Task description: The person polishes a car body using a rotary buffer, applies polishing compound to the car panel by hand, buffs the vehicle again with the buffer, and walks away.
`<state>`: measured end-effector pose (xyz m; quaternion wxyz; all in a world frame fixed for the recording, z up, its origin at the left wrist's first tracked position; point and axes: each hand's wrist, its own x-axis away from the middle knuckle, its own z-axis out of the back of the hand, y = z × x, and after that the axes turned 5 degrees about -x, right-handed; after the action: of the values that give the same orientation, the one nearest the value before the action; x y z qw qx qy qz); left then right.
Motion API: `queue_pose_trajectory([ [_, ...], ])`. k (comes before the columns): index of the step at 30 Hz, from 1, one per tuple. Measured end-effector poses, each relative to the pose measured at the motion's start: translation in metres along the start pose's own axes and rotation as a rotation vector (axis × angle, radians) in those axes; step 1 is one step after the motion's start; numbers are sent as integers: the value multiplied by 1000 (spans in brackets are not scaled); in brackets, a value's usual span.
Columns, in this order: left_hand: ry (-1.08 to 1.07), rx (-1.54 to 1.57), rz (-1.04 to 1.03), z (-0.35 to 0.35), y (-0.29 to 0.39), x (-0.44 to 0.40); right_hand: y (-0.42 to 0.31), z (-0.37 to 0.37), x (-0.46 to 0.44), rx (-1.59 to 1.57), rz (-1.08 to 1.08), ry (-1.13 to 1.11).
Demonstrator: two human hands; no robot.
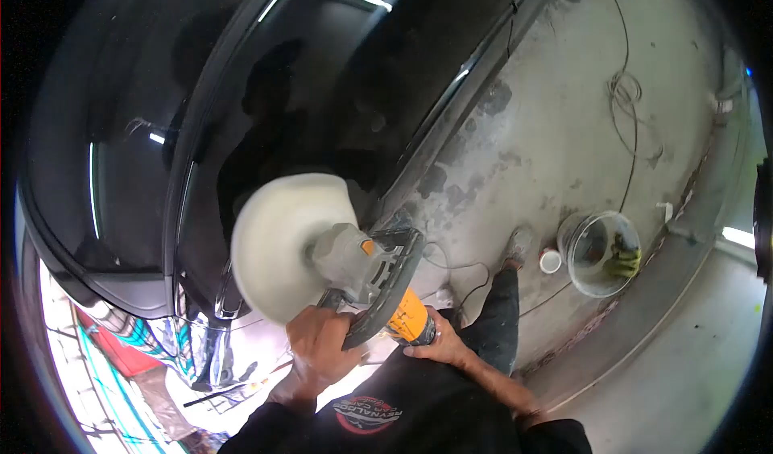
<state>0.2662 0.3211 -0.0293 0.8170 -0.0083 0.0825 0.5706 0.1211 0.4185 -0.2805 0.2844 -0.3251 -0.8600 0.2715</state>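
A polisher with a grey head and an orange body is held in front of my torso. Its round white pad looks smeared, as if spinning, and faces the glossy black car panel. Whether the pad touches the paint I cannot tell. My left hand is wrapped round the black loop handle at its lower end. Round the dark rear end of the orange body, my right hand is closed, with part of its fingers hidden beneath.
A clear bucket with green-and-black gloves inside stands on the stained concrete floor at right. Beside it is a small white-lidded container. A cord trails across the floor. Red and striped items lie lower left.
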Motion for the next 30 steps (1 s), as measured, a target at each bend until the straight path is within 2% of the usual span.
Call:
queue_pose_trajectory([
  [2, -12, -23, -17, -2, 3, -3, -2, 2, -1, 3, -12, -35],
  [5, -15, -7, -58, -11, 5, -25, -25, 10, -11, -30, -3, 30],
  [10, -19, 57, -140, -51, 9, -105, -47, 59, -36, 16, 47, 106],
  [15, -38, 64, -225, -92, 25, -203, -85, 110, -61, -90, 105, 274],
  [17, -34, 105, -245, -104, 30, -238, -113, 127, -74, -114, 204, 283],
  [20, -15, 130, -272, -116, 40, -289, -151, 152, -89, -77, 222, 319],
  [25, 78, 176, -357, -139, 55, -372, -209, 183, -112, -191, 211, 339],
  [30, 162, 112, -411, -169, 63, -444, -250, 208, -134, -274, 320, 397],
])
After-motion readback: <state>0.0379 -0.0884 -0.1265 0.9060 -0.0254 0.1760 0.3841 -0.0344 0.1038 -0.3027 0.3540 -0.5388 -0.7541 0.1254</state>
